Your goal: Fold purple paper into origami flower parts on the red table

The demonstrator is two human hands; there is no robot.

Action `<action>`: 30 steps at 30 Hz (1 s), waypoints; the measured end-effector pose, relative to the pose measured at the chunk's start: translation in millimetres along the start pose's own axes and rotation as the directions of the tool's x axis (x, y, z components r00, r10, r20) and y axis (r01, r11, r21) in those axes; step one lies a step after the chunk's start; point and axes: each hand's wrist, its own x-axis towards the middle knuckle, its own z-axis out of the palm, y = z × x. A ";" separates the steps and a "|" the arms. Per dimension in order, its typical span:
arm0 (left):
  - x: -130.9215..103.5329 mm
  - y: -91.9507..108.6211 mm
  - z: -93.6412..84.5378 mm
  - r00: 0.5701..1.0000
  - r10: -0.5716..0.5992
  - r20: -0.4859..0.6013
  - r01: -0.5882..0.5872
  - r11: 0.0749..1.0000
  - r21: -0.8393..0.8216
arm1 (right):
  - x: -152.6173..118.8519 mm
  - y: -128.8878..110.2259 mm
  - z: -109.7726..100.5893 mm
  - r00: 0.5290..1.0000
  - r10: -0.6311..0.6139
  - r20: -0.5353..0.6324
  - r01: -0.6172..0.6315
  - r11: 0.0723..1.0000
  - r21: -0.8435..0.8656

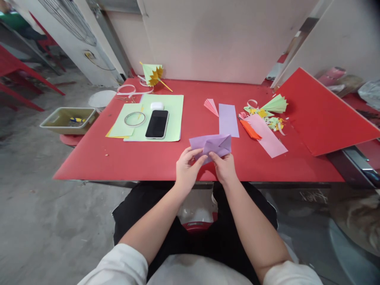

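Purple paper [216, 145]: we see its long axis running left to right, creased folds at right.
Position: extends beyond our left hand [187, 165] and right hand [225, 168], near the worktop's [142, 162] front edge.
Grip: both hands pinch its near side.

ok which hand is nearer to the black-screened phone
Left. The left hand is to the right of the phone and closer to the wearer; the right hand is farther right, past the left one. Both hold the purple paper.
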 end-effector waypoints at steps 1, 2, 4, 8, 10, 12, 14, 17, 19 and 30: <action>-2.5 -0.3 1.4 1.000 -0.006 0.024 0.006 1.000 0.018 | 1.5 0.4 -0.7 1.000 -0.002 -0.008 0.002 0.998 0.059; -4.8 -0.3 2.6 0.999 -0.016 0.046 0.014 0.999 0.032 | 2.7 0.3 -1.2 1.000 0.001 -0.012 0.000 0.994 0.114; -8.6 0.4 4.2 0.997 -0.032 0.073 0.028 0.998 0.051 | 3.3 -1.4 -1.6 1.000 0.023 -0.003 -0.022 0.981 0.195; -13.4 2.2 5.4 0.999 0.044 0.016 -0.045 0.993 0.106 | 0.2 -6.9 -1.0 0.996 0.072 0.056 -0.085 0.955 0.284; -15.9 2.7 6.1 0.996 0.087 -0.026 -0.084 0.992 0.097 | -1.7 -9.2 -0.7 0.993 0.086 0.078 -0.106 0.941 0.320; -18.4 3.4 7.0 0.997 0.072 -0.038 -0.071 0.997 0.014 | -2.7 -10.5 -0.8 0.990 0.102 0.099 -0.130 0.928 0.350; -19.8 4.7 7.4 1.000 -0.015 -0.008 0.015 0.997 -0.076 | -2.9 -10.7 -1.0 0.989 0.107 0.106 -0.139 0.919 0.368; -17.8 7.1 6.4 0.984 -0.167 0.057 0.171 0.981 -0.092 | -1.9 -9.3 -0.7 0.993 0.101 0.062 -0.118 0.919 0.377; -14.8 7.6 5.4 0.969 -0.222 0.109 0.231 0.970 -0.072 | -0.7 -7.8 -0.1 0.995 0.099 0.006 -0.094 0.925 0.369; -9.8 1.7 8.9 0.821 -0.349 0.452 0.435 0.895 -0.100 | 12.1 -9.3 -8.2 0.947 -0.014 -0.322 0.082 0.976 0.200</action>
